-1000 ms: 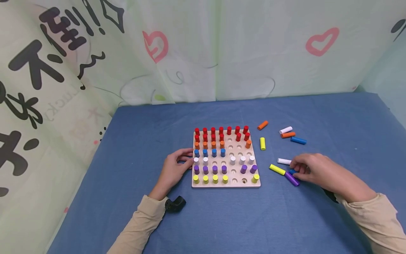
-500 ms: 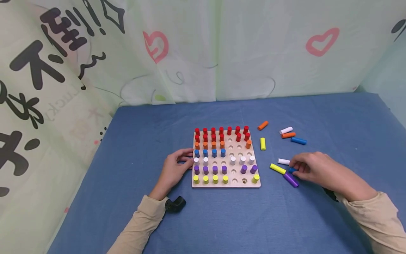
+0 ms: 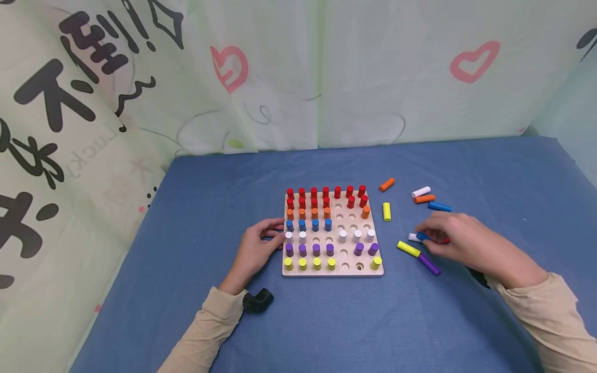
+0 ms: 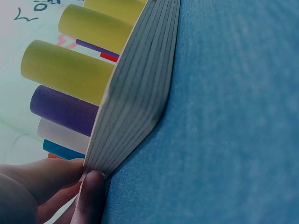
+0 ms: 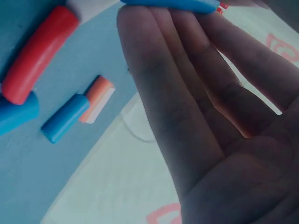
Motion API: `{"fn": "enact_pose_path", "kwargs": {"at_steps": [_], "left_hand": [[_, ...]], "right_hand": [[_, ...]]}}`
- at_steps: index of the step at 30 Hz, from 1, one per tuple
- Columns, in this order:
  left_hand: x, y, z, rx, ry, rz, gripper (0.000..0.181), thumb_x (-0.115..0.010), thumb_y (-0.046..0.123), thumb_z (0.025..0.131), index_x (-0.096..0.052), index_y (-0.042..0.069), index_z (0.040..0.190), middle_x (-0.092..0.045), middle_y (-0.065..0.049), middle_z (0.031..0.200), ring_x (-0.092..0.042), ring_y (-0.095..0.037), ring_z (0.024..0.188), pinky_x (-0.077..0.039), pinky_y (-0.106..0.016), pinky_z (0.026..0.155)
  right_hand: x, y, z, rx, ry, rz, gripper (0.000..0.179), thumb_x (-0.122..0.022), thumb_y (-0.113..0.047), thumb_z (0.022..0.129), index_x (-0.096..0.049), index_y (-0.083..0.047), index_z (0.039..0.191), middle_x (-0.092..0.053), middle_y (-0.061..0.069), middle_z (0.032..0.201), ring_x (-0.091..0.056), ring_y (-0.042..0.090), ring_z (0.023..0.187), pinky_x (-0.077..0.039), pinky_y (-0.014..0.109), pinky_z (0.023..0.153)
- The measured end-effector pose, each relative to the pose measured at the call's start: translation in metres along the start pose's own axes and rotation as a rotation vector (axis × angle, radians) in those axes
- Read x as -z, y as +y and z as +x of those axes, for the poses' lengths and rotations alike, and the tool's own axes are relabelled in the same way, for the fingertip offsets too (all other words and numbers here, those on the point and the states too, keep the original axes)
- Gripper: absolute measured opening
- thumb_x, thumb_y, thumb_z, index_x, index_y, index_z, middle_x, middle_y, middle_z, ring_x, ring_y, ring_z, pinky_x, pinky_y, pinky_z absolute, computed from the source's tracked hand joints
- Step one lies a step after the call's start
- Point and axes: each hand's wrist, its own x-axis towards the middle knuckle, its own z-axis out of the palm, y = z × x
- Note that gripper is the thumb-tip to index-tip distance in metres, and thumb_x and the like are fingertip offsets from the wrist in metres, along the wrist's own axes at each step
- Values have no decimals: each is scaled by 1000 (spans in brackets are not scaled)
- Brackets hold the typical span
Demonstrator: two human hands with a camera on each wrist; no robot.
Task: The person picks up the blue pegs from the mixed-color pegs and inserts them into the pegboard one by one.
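Observation:
A wooden pegboard [image 3: 332, 275] stands mid-table with rows of red, orange, blue, white, purple and yellow pegs upright in it; several holes on its right side are bare. At its left edge, my left hand [image 3: 255, 246] holds the rim with thumb and fingers; the left wrist view has the fingertips [image 4: 93, 179] right at the board's laminated side. My right hand [image 3: 462, 243] pinches a blue peg [image 3: 423, 236] above the loose pegs, its thumb mostly out of the right wrist view. Partly hidden below that hand are a white peg [image 3: 413, 237] and a red peg [image 5: 39, 56].
Loose yellow [image 3: 408, 248] and purple [image 3: 429, 264] pegs lie end to end near my right hand. Farther back are a blue peg [image 3: 440, 206], an orange peg [image 3: 424, 199] and a white peg [image 3: 421, 191]. A short yellow peg [image 3: 386, 212] lies right of the board.
My right hand has moved slightly away from me, carrying the blue peg up from beside the purple one. A bit of red peg now shows under its fingers. My left hand stays put.

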Motion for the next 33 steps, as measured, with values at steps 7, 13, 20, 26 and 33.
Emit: {"fn": "enact_pose_path", "kwargs": {"at_steps": [7, 13, 20, 26, 33], "left_hand": [[1, 1, -1, 6, -4, -1, 35, -68, 12, 94, -65, 10, 129, -69, -6, 116, -67, -17, 96, -59, -27, 77], [1, 1, 0, 10, -2, 6, 35, -69, 12, 94, -65, 10, 128, -69, -5, 116, -67, -17, 96, -59, -28, 78], [0, 0, -1, 6, -2, 4, 35, -69, 12, 93, -65, 10, 129, -69, -6, 116, -67, -17, 95, -59, -26, 77], [0, 1, -1, 7, 1, 4, 36, -69, 12, 93, -65, 10, 129, -69, -6, 116, -66, -17, 95, -59, -27, 77], [0, 2, -1, 9, -1, -2, 35, -69, 12, 93, -65, 10, 128, -69, -6, 116, -66, -17, 95, -59, -27, 77]], "right_hand": [[3, -8, 9, 16, 33, -2, 18, -78, -5, 79, -73, -10, 96, -64, -11, 83, -58, 5, 72, -54, 28, 63], [6, -16, 18, -3, 7, 24, 18, -76, -4, 80, -73, -8, 98, -68, -6, 90, -63, 8, 76, -57, 35, 68], [5, -24, 24, -7, -1, 33, 20, -78, -4, 80, -73, -8, 98, -68, -4, 91, -64, 10, 78, -58, 37, 71], [4, -29, 29, 13, -4, 49, 21, -79, -4, 81, -73, -7, 100, -68, -4, 92, -66, 12, 80, -58, 37, 73], [3, -33, 34, 15, -19, 83, 22, -78, -4, 82, -72, -5, 103, -70, -1, 96, -67, 14, 83, -59, 38, 76]]}}
